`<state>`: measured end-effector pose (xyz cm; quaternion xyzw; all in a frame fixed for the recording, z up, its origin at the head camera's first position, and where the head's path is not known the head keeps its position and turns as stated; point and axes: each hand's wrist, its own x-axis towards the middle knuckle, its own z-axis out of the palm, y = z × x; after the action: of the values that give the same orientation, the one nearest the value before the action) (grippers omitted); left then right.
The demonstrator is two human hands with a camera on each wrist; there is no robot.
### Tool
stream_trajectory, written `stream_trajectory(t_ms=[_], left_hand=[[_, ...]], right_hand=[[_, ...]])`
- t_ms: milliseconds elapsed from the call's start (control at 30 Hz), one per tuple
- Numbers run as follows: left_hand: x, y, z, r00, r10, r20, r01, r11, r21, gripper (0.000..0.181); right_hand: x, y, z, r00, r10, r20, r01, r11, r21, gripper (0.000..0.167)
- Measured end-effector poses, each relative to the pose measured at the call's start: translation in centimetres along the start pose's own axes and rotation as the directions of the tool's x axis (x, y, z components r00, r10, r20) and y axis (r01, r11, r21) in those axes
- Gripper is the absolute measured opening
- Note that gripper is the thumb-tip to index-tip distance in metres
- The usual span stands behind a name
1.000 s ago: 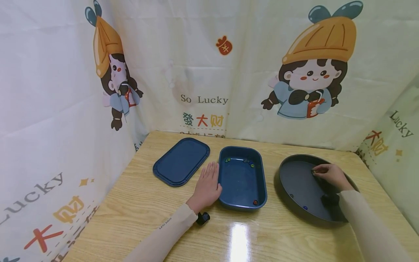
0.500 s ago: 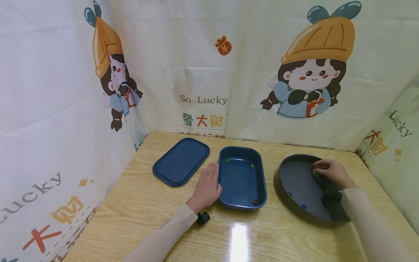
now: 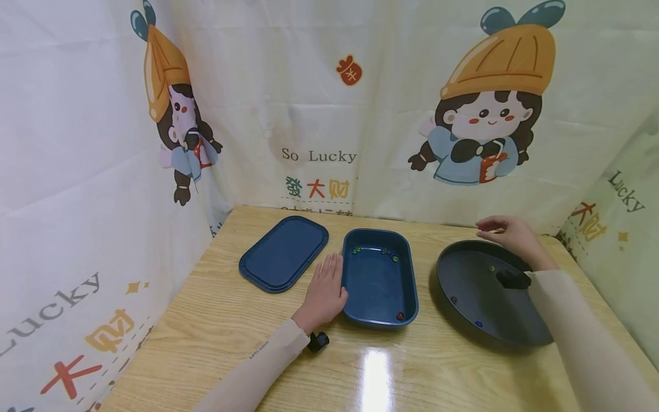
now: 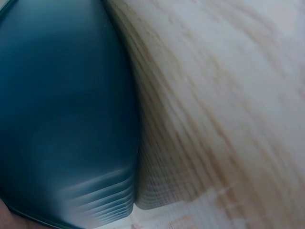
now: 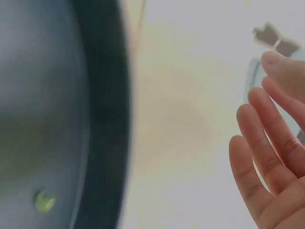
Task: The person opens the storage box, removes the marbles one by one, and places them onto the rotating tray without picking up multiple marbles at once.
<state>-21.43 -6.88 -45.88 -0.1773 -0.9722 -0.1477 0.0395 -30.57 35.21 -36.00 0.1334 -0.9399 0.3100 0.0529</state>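
My left hand [image 3: 323, 294] lies with straight fingers along the left side of a blue rectangular tub [image 3: 378, 286]. Several small marbles sit in the tub, among them a red marble [image 3: 400, 316] near its front right corner. My right hand [image 3: 517, 240] hovers over the far rim of a round dark pan [image 3: 463, 269], fingers relaxed and apart. In the right wrist view that hand [image 5: 271, 157] is empty, beside the pan's wall [image 5: 107, 114]. Inside the pan lie a green marble [image 3: 492, 268], a dark marble [image 3: 453, 300] and a blue marble [image 3: 479, 324].
A flat blue lid [image 3: 284, 254] lies left of the tub on the wooden table [image 3: 206, 343]. Printed curtains [image 3: 309, 86] stand behind the table and at both sides. Black wrist devices sit by each wrist.
My right hand has lifted away from the green marble and moved back to above the pan's far rim, its fingers spreading. The green marble stays in the pan. My left hand has kept its place.
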Motion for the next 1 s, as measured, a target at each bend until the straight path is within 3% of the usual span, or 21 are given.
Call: stream_trajectory(t_ms=[167, 400, 633, 1000], left_hand=[[0.0, 0.0, -0.1, 1.0, -0.005, 0.005, 0.005, 1.0, 0.001, 0.067], [-0.1, 0.2, -0.4, 1.0, -0.007, 0.003, 0.007, 1.0, -0.015, 0.066], [-0.2, 0.2, -0.5, 1.0, 0.012, -0.025, -0.013, 0.999, -0.042, 0.066], [0.0, 0.1, -0.2, 1.0, -0.009, 0.013, 0.009, 1.0, -0.006, 0.067]], right_hand=[[1.9, -3.8, 0.6, 0.999, -0.042, 0.032, 0.042, 0.999, -0.015, 0.038], [4.5, -7.9, 3.2, 0.994, -0.092, 0.066, 0.09, 0.995, 0.038, 0.033], [6.2, -10.0, 6.5, 0.988, -0.133, 0.077, 0.121, 0.983, 0.138, 0.028], [7.6, -12.4, 11.6, 0.979, -0.148, 0.142, 0.109, 0.962, 0.252, 0.024]])
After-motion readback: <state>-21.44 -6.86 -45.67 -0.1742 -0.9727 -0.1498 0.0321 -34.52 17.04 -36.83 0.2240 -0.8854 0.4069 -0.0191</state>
